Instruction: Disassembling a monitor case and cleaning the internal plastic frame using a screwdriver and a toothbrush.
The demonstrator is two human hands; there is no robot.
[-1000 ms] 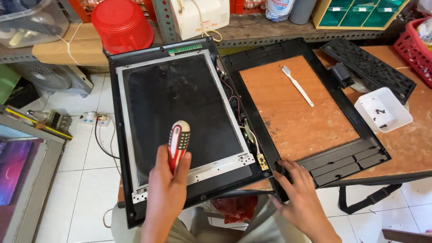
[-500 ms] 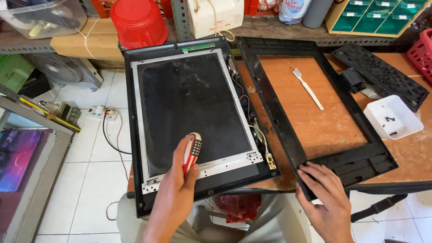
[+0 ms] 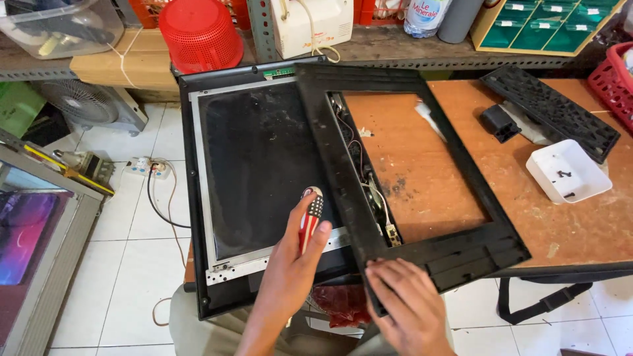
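- At the far left, on the tiled floor, a framed screen [image 3: 30, 244] lies flat, with a white power strip [image 3: 146, 169] and a small fan [image 3: 82, 102] beyond it.
- The flat monitor panel [image 3: 260, 171] lies face up at the left end of the wooden table [image 3: 567, 224], its near edge overhanging towards the person.
- The left hand [image 3: 290, 270] rests on the panel's near edge, fingers curled round a red-and-white striped screwdriver [image 3: 310, 214] that points away; its weight probably keeps the panel from sliding.
- The right hand [image 3: 405, 306] presses, fingers flat and together, on the near rail of the black bezel frame [image 3: 409, 165]; the frame's left side overlaps the panel, seemingly so it can be laid over or lifted off.
- Through the frame's opening the bare table shows, with thin wires [image 3: 366, 178] along the panel's right edge.
- Further right sit a white tray [image 3: 568, 173] holding small screws, kept together there, and a black vented cover [image 3: 550, 109].
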